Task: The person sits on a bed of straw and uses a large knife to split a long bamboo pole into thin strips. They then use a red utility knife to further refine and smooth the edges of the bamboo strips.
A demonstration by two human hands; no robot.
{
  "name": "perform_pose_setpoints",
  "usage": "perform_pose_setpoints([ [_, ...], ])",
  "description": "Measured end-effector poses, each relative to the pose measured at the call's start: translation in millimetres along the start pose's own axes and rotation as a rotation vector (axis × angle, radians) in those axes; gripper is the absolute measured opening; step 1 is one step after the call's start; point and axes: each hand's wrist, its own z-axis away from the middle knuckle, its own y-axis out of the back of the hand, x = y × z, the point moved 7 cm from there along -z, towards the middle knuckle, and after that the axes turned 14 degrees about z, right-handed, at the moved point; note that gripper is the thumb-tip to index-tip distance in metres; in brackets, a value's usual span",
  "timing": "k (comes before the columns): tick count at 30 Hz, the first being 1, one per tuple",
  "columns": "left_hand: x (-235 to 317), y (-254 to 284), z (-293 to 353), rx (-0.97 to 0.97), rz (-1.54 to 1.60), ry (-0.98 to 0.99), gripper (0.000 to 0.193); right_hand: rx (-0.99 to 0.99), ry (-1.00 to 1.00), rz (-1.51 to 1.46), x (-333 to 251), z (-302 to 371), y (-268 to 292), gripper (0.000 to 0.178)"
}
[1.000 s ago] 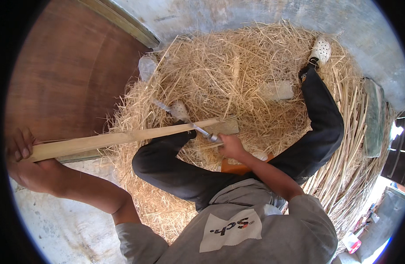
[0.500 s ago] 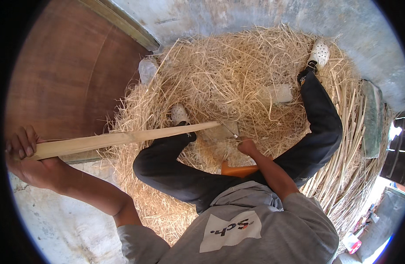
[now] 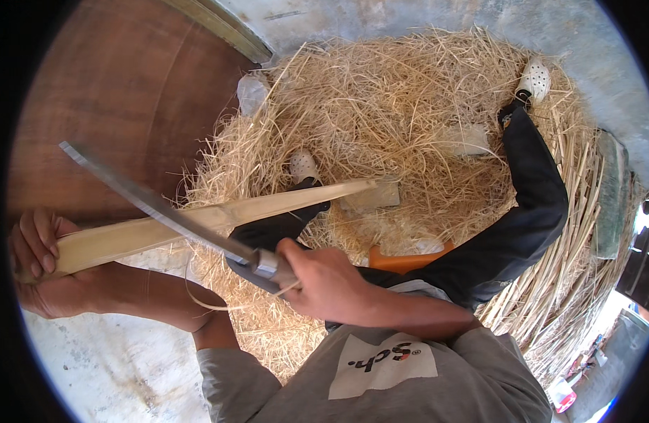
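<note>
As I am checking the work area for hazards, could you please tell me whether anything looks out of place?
Loose straw-like shavings are strewn around both shoes and up to the wall, which looks untidy. A crumpled whitish piece at their left edge seems stray. The pale strip in the left hand shows no clear damage.

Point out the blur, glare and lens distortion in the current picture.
In the head view, the knife held in the right hand looks slightly soft, perhaps from motion; in the head view, a bright patch near the right rim is washed out, while the door looks dimmer; in the head view, the fisheye's round edge leaves black corners.
</note>
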Motion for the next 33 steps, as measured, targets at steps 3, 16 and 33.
perform_pose_setpoints([
  [3,4.1,-0.5,1.9,-0.023,-0.005,-0.041,0.021,-0.044,-0.290,0.130,77.6,10.4,-25.1,0.034],
  [16,6.4,-20.7,15.1,-0.048,-0.197,-0.132,0.022,-0.031,-0.174,0.036,43.0,18.6,-11.5,0.030],
  [33,10.7,-15.9,13.6,0.053,-0.306,-0.186,0.024,0.025,-0.385,0.211,167.7,35.1,-58.4,0.035],
])
